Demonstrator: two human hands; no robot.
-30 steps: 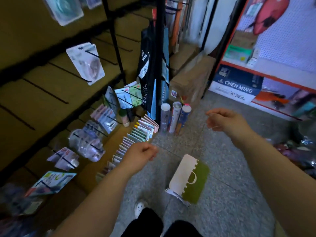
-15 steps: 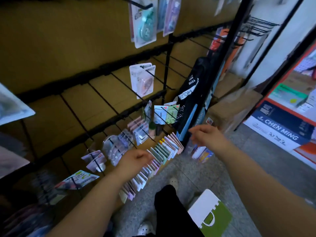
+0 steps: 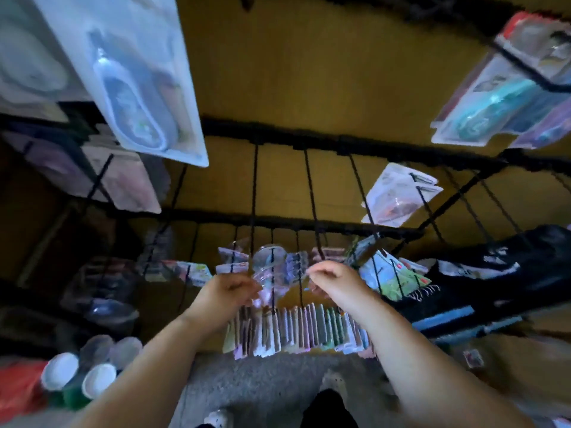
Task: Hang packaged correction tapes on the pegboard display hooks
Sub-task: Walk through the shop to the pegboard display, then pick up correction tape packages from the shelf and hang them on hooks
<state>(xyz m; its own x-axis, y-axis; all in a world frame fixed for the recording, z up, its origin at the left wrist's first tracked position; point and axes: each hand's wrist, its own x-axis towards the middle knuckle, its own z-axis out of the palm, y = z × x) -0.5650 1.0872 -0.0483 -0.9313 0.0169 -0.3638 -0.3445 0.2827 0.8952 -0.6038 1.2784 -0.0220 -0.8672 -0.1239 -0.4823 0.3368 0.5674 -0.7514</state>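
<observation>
Clear blister packages of correction tape [image 3: 272,268] hang on a black hook [image 3: 273,282] in the low row of the yellow-brown pegboard [image 3: 293,72]. My left hand [image 3: 228,293] grips the left side of the front package with curled fingers. My right hand [image 3: 335,282] pinches its right edge. The picture is blurred, so the exact hold is unclear. More packaged tapes hang higher up: a large one at the upper left [image 3: 136,97], teal ones at the upper right [image 3: 494,109] and one at mid right [image 3: 398,196].
Bare black hooks [image 3: 312,196] stick out of the board above my hands. A row of upright cards [image 3: 296,335] stands under my wrists. White-capped bottles [image 3: 77,378] stand at the lower left, and a black bag [image 3: 494,273] hangs to the right. My feet are on the grey floor [image 3: 262,387].
My view has swung from the floor and aisle to face the pegboard. Both hands have come together at the clear packages on the low hook.
</observation>
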